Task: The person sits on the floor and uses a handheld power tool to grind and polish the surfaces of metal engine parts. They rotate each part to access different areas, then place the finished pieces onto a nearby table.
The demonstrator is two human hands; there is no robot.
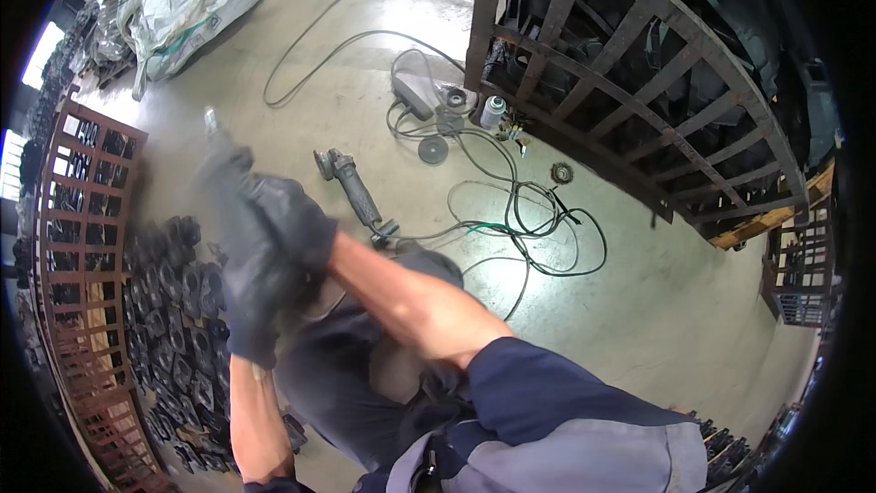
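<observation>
Gloved hands (290, 219), blurred bright-tipped object (212, 122), cylindrical grinder (354, 190)

Pairs a dark grey left glove (248, 310) and right glove (297, 222) with a navy and grey shirt (584, 452). Shows pale at the tip of a blurred thing (212, 121), dark grey on the grinder (354, 190), green on the dark cable (491, 225). Carries rust brown on the crate (85, 292) by the grey floor's left edge, white with teal on the bag (201, 14) at its top left corner.

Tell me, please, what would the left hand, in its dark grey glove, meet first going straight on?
Probably the blurred, dark, pale-tipped object just ahead of the left hand; depth is unclear.
</observation>
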